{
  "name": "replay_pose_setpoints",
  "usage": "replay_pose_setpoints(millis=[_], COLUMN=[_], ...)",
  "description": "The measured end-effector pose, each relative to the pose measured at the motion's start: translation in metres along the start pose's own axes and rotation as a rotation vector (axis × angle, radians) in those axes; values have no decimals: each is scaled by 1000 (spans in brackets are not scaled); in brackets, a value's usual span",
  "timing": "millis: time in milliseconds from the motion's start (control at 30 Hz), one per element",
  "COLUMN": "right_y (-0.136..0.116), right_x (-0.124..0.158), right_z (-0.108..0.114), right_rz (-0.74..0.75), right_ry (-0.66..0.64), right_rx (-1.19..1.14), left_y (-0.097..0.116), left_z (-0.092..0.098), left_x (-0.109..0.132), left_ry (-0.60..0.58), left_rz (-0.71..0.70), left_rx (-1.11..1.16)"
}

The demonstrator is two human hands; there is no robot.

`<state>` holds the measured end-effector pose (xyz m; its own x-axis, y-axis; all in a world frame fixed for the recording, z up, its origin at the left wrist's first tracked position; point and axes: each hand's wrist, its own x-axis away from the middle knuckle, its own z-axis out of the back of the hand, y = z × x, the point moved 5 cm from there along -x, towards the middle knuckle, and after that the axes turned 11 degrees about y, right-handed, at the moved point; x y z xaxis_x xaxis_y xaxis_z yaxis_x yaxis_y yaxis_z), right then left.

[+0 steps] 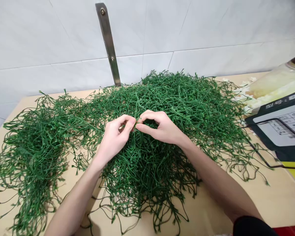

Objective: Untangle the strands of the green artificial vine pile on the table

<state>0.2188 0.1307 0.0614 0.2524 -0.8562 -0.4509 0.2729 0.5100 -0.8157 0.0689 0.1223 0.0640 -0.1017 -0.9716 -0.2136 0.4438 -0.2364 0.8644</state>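
A large heap of green artificial grass stems (pixel 186 105), thin and tangled with small forked tips, spreads over the table. Above its middle, my left hand (pixel 115 136) pinches a green stem (pixel 138 106) between thumb and forefinger. My right hand (pixel 162 127) meets it from the other side, its thumb and forefinger closed at the same spot. The exact point of contact is small and partly hidden by the fingertips. Under both hands, a dense clump of the stems (pixel 147 177) hangs down toward me.
To the left lies another pile of green stems (pixel 36 147). A metal bracket (pixel 109 42) rises against the tiled wall (pixel 71 29). On the right are a black-framed label sign (pixel 285 124), white flowers (pixel 245 91) and a clear container (pixel 270 80). Wooden tabletop (pixel 255 200) shows at the front right.
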Motion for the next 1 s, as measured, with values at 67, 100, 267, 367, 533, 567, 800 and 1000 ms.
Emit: replay_pose_setpoints(millis=[67,100,267,367,533,567,800,1000], right_y=[2,2,8,8,7,6,6,7], right_x=[0,0,0,1,1,1,-1,1], right_z=[2,3,-4,-6,-6,-6,-5,-8], right_rz=[-49,-71,-228,-281,-330,-322,-200,-256], right_ry=[2,-8,-191,-233,-250,-241,-202,-257], right_rx=[-38,-67,-302,-420,-331,-331,-288,-442], left_y=[3,4,14,20,22,21,15,11], left_z=[3,4,1,-2,-3,-4,-5,-8], left_x=[-1,-1,1,5,8,7,5,4], left_ry=[-24,-31,-45,4,59,45,-182,-217], left_rz=[-53,-73,-209,-335,-446,-441,-246,-213], left_rx=[-63,-75,-71,-127,-251,-265,-297,-193])
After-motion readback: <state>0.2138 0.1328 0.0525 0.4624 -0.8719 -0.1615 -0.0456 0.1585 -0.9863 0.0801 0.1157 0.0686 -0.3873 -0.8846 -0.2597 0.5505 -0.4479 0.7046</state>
